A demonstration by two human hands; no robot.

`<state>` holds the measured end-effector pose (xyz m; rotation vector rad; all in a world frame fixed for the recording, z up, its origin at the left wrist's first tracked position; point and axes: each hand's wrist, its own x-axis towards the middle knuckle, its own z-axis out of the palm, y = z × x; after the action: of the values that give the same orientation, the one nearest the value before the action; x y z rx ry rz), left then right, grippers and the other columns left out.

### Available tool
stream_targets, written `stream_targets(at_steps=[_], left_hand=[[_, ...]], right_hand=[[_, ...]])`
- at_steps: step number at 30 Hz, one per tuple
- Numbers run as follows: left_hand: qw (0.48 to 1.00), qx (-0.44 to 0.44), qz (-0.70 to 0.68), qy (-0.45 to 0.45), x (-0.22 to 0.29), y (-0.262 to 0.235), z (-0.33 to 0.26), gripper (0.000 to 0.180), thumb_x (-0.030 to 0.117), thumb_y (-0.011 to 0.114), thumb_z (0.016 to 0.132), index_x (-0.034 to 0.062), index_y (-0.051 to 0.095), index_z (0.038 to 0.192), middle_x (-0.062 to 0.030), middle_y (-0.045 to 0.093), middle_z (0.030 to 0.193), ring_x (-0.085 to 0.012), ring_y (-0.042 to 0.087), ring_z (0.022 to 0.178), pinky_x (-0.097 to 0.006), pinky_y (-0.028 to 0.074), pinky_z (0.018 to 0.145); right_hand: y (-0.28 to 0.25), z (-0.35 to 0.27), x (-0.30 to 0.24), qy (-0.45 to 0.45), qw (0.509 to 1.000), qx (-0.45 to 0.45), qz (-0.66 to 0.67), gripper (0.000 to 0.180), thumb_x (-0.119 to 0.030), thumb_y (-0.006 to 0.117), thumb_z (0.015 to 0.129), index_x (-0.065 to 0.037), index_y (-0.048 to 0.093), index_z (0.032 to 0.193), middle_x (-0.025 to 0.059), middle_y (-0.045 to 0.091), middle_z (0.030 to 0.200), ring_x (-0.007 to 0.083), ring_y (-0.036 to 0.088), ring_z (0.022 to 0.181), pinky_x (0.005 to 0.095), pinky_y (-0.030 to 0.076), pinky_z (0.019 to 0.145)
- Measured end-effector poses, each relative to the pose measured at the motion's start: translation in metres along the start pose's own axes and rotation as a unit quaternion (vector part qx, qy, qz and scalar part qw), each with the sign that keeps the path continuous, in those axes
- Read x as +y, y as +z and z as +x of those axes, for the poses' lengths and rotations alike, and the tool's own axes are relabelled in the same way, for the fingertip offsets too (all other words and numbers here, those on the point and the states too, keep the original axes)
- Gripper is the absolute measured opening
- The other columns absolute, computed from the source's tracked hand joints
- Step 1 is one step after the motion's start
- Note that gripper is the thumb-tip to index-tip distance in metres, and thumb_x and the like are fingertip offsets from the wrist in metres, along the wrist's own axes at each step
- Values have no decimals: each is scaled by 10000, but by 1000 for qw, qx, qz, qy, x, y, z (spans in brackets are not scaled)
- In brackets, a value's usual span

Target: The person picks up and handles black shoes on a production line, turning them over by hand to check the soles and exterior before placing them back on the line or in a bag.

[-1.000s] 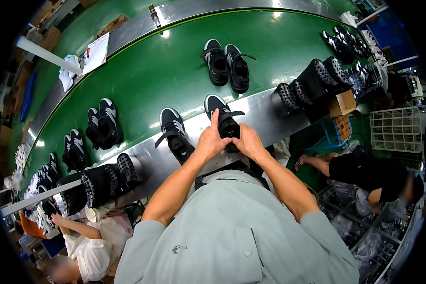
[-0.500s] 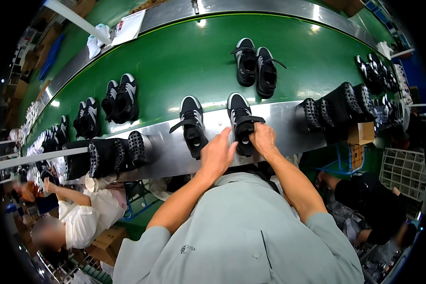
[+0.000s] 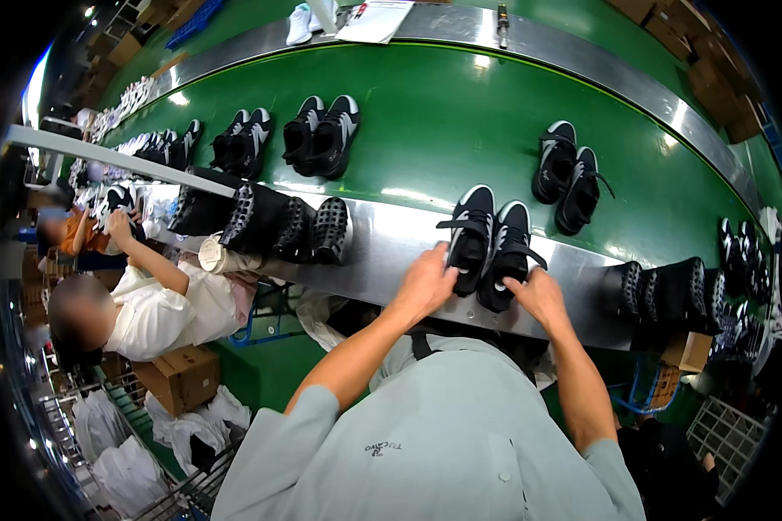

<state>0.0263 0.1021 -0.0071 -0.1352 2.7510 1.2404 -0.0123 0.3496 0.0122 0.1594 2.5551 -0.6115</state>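
Partly hidden behind both hands (image 3: pixel 426 282) (image 3: pixel 539 295): black sneakers' (image 3: pixel 491 239) heels.

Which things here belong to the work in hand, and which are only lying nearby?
In hand:
- left hand and right hand, each on one shoe of the black-and-white sneaker pair at the steel belt edge

Lying about:
- second black-and-white sneaker pair on the green belt
- white paper sheets
- brown cardboard box

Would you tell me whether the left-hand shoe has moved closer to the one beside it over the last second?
Yes. The left-hand shoe now lies against the right shoe on the steel ledge; earlier a gap separated them.
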Motion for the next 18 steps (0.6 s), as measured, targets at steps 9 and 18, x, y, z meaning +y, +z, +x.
stream_targets(at_steps=[9, 18], left_hand=[[876, 352, 310, -114, -107, -170, -44, 412, 290, 693, 916, 27, 604, 1221, -164, 633, 981, -383, 651, 877, -455, 535, 728], [904, 363, 202, -100, -91, -195, -49, 417, 197, 774, 842, -1, 633, 1181, -108, 576, 850, -299, 587, 714, -414, 497, 656]], right_hand=[[-19, -31, -39, -74, 993, 17, 88, 350, -291, 734, 861, 39, 636, 799, 170, 627, 644, 294, 630, 620, 411, 491, 614], [-20, -44, -94, -97, 994, -55, 18, 371, -343, 742, 862, 16, 661, 812, 167, 654, 666, 322, 655, 653, 422, 509, 662]])
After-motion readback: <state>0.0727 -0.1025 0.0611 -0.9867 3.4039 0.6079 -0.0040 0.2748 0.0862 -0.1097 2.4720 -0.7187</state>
